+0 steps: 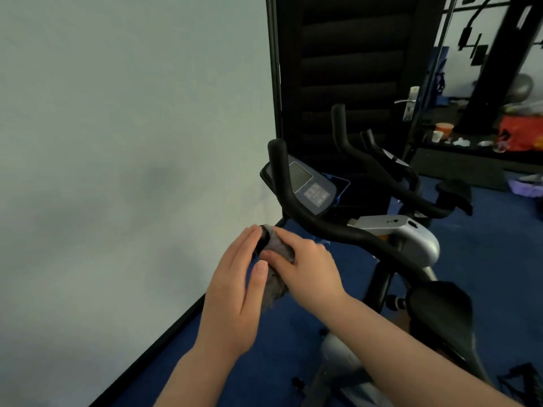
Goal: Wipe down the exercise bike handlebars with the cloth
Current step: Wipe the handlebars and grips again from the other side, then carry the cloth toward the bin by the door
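Note:
A grey cloth (277,282) hangs between my two hands just left of the bike. My right hand (305,265) pinches its upper part with curled fingers. My left hand (238,283) lies flat against the cloth's left side, fingers straight and together, thumb touching the fabric. The black handlebars (332,230) of the exercise bike curve from an upright left horn down toward the stem; a second horn (340,127) rises further back. The cloth is close to the near left bar but apart from it.
A console (311,186) with a screen and buttons sits between the bars. The black saddle (440,306) is at the lower right. A pale wall fills the left; a dark door (346,77) stands behind. Blue carpet covers the floor. Clutter lies at the far right.

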The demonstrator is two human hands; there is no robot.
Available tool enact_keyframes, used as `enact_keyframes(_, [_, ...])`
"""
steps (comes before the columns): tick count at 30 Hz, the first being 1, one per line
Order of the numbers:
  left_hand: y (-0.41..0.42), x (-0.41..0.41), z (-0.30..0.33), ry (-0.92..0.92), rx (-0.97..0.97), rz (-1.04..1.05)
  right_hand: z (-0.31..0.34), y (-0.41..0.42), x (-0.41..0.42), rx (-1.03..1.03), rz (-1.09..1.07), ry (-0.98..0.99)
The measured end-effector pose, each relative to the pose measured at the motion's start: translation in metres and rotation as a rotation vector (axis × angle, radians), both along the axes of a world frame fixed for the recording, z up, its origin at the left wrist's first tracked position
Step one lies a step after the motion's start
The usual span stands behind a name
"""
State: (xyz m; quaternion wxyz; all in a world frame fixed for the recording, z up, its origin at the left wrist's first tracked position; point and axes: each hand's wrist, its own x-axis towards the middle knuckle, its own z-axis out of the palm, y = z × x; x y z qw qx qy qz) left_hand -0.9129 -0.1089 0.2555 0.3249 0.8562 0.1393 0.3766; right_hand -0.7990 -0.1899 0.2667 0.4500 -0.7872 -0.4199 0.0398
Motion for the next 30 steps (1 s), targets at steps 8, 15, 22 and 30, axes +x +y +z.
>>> enact_keyframes(8, [-0.016, -0.002, 0.009, -0.032, -0.082, 0.011, 0.032, -0.018, -0.008, 0.32, -0.03, 0.203])
enact_keyframes(15, [-0.089, -0.013, 0.012, 0.111, 0.08, -0.099, 0.016, -0.17, -0.029, 0.125, -0.169, -0.057])
enact_keyframes(22, [-0.222, -0.017, -0.023, 0.353, 0.202, -0.319, -0.028, -0.371, -0.073, -0.202, -0.448, -0.066])
enact_keyframes(30, [-0.409, -0.004, -0.05, 0.45, 0.2, -0.628, -0.052, -0.573, -0.131, -0.359, -0.796, -0.005])
